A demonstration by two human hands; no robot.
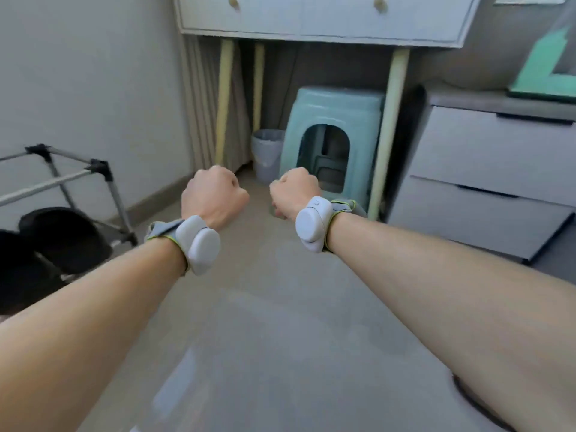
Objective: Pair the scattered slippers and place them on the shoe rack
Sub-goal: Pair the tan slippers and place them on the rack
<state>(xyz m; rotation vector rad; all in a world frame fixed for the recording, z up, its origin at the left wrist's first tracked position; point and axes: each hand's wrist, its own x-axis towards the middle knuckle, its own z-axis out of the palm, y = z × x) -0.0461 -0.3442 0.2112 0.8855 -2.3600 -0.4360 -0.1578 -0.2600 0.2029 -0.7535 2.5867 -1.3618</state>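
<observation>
Two bare forearms reach forward over a pale floor point(280, 307) in the head view, each wrist strapped with a white sensor band. The left hand point(213, 198) and right hand point(294, 191) are both balled into fists, each grip closed on nothing. At far left, dark slippers point(62, 238) sit low on the metal-tube shoe rack point(62, 176) against the wall, their detail lost to blur. Straight ahead, a teal plastic stool point(333, 141) and a small grey waste bin point(268, 154) are tucked under a wooden-legged desk point(318, 17) with drawers. A grey drawer unit point(486, 169) stands at right.
</observation>
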